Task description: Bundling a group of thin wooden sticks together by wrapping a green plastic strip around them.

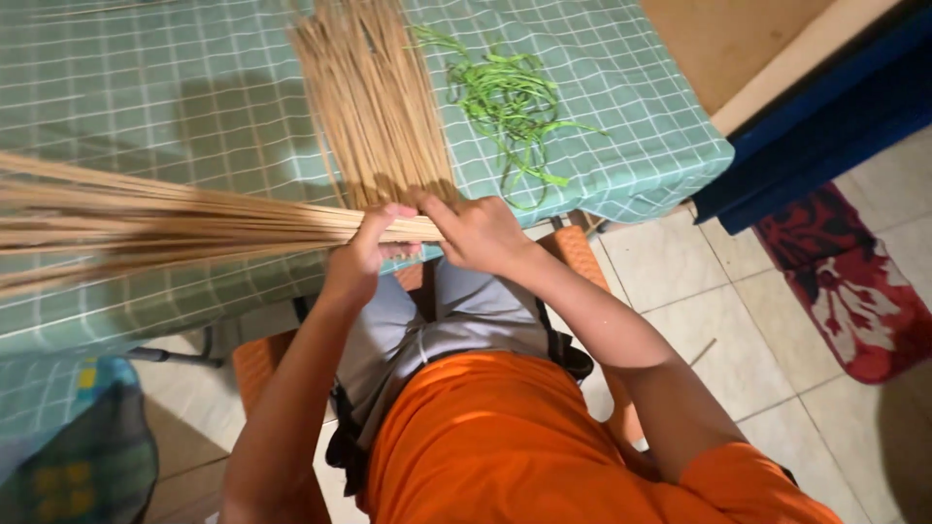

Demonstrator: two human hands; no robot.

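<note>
A bundle of sticks (146, 218) is held level across the table (631, 165) edge, its free ends fanning out toward 9 o'clock, so the near ends can be gathered. The left hand (361, 254) is closed around those ends; the right hand (478, 233) is curled over their tips, apparently pinching them. A second bundle (374, 97) lies on the table at 12 o'clock, touching the hands and crowding them. Green strips (505, 102) are strewn at 1 o'clock. A red rug (854, 291) lies on the floor at 3 o'clock.
</note>
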